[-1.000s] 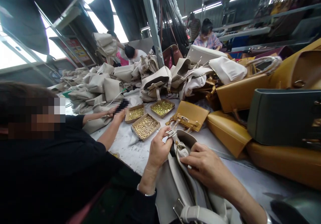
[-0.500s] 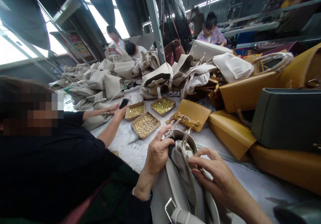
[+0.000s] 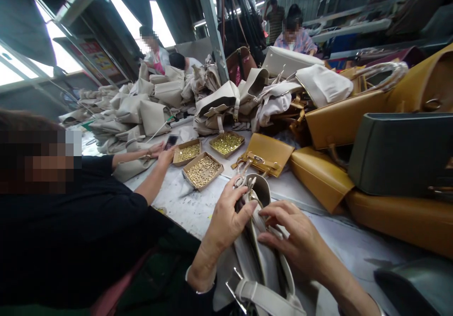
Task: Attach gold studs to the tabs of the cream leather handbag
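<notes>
Closest in, a pale strap (image 3: 267, 297) with a silver-toned buckle (image 3: 231, 287) curves across the near end of the cream handbag (image 3: 260, 254), and here's the bag itself, mouth up, right between the two hands, its long opening running almost straight away from the wearer. The right hand (image 3: 290, 231) comes in from the right side, about midway along, fingertips at the pale lining, thumb a little apart from the fingers. Across from it, the left hand (image 3: 226, 217) curls over the left rim, farther along and clearly nearer the far end. The hands sit apart, both on the bag, and whether either is pinching tight I can't tell; fingers hide the contact. Just past that far end lies a mustard handbag (image 3: 272, 153), handles pointing this way; left of it, three cardboard trays (image 3: 213, 179) of gold-toned bits, and behind everything, heaped cream bags (image 3: 141, 113).
</notes>
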A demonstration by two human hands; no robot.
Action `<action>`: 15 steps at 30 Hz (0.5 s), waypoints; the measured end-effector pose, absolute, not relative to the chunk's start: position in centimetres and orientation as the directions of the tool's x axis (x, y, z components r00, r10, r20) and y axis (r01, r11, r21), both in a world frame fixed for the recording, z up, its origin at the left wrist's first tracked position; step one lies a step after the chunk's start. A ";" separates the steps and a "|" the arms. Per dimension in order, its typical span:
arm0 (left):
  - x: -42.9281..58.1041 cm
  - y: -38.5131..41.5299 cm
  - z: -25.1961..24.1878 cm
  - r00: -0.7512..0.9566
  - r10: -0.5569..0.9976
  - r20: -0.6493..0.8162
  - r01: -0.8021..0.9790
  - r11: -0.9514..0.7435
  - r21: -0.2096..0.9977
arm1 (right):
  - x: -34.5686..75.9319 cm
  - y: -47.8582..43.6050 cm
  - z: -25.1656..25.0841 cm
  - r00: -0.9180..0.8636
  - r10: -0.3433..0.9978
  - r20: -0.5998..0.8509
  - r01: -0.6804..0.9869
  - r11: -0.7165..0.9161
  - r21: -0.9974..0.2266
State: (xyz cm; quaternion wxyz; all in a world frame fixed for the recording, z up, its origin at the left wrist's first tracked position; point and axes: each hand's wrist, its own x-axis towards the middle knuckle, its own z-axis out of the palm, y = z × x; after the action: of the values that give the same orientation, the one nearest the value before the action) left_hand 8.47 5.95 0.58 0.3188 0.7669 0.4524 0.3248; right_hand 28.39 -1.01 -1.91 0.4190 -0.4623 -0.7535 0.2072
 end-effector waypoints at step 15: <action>8.5 4.9 -0.3 0.361 0.895 0.261 0.529 -0.427 0.733 | 27.9 2.0 -0.7 -0.155 0.776 0.611 0.508 0.593 -0.625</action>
State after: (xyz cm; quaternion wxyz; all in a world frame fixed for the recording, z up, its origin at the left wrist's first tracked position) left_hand 8.54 4.93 -0.29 0.2767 0.7772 0.4583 0.3307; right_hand 27.86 2.00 -0.72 0.4879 -0.4295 -0.7474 0.1376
